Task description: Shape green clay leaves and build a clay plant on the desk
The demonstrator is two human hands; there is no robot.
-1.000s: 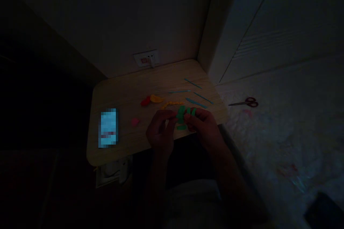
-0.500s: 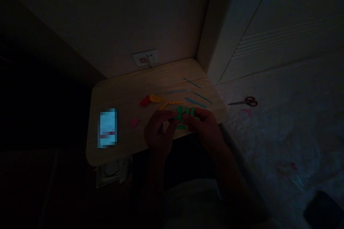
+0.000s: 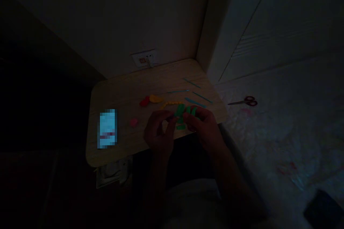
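The left hand (image 3: 159, 127) and right hand (image 3: 204, 126) grip a green clay piece (image 3: 180, 110), newly tipped, as far as dimness shows, toward one o'clock; handling continues.

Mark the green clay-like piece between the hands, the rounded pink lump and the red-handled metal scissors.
Green clay-like piece (image 3: 179, 110): head view, its visible middle.
Rounded pink lump (image 3: 133, 122): head view, its middle.
Red-handled metal scissors (image 3: 244, 102): head view, where blades meet handles.

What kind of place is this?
Probably a room in a home, and a dim one: there's a small table against a wall, a socket just above it, and a grooved panel, maybe a door.
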